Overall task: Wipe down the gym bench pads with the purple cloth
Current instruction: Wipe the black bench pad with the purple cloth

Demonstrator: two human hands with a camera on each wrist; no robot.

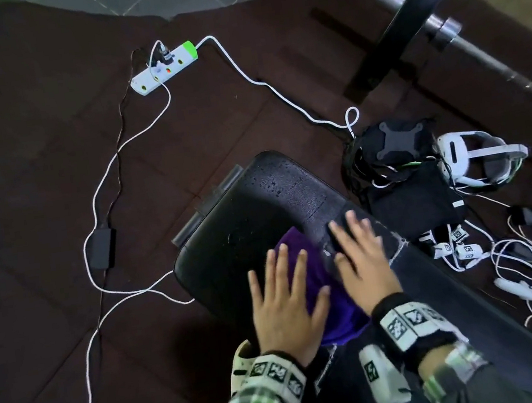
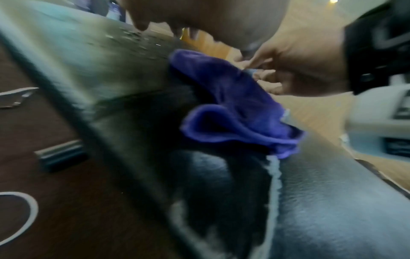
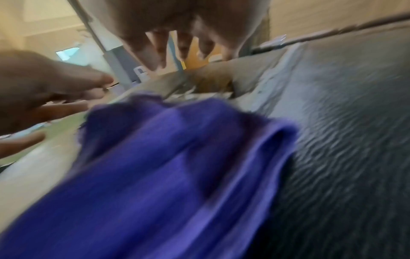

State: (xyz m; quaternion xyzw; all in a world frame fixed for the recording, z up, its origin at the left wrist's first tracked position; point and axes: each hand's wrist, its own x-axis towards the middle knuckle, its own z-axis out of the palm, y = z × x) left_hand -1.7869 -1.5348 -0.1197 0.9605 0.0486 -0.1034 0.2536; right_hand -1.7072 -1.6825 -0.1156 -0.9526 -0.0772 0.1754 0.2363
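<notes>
The purple cloth [image 1: 338, 313] lies bunched on the black bench pad [image 1: 249, 213], near the seam with the second pad [image 1: 438, 287]. My left hand [image 1: 282, 307] is spread flat over the cloth's left part. My right hand [image 1: 364, 266] is spread beside it, over the cloth's right edge and the seam. Neither hand grips the cloth. Water drops sit on the pad's far end. In the left wrist view the cloth [image 2: 233, 98] is folded up beside my right hand [image 2: 299, 61]. The right wrist view shows the cloth [image 3: 166, 166] blurred, with my left hand [image 3: 33, 87] beyond it.
A white power strip [image 1: 164, 67] with white cables and a black adapter [image 1: 101, 248] lie on the dark floor mats to the left. To the right sit a white headset [image 1: 478, 156], black devices [image 1: 396, 147] and tangled cables. A black frame post [image 1: 427, 0] crosses the top right.
</notes>
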